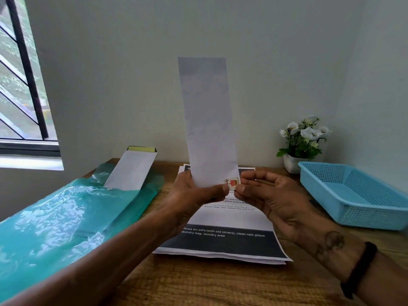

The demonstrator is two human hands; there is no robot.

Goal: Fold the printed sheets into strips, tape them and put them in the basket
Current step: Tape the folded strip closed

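A long folded paper strip (pixel 207 120) stands upright in front of me, plain side toward me. My left hand (pixel 194 195) pinches its bottom edge between thumb and fingers. My right hand (pixel 265 195) pinches the strip's lower right corner, where a small red and yellow printed picture (pixel 232 182) shows. Under both hands a stack of printed sheets (pixel 223 241) lies flat on the wooden table (pixel 198 283). The light blue mesh basket (pixel 353 195) sits at the right of the table, and I see nothing inside it.
A teal plastic bag (pixel 66 217) covers the table's left side, with another white folded sheet (pixel 130 171) sticking out of it. A white pot of white flowers (pixel 302 140) stands at the back right against the wall. A barred window (pixel 22 85) is at the left.
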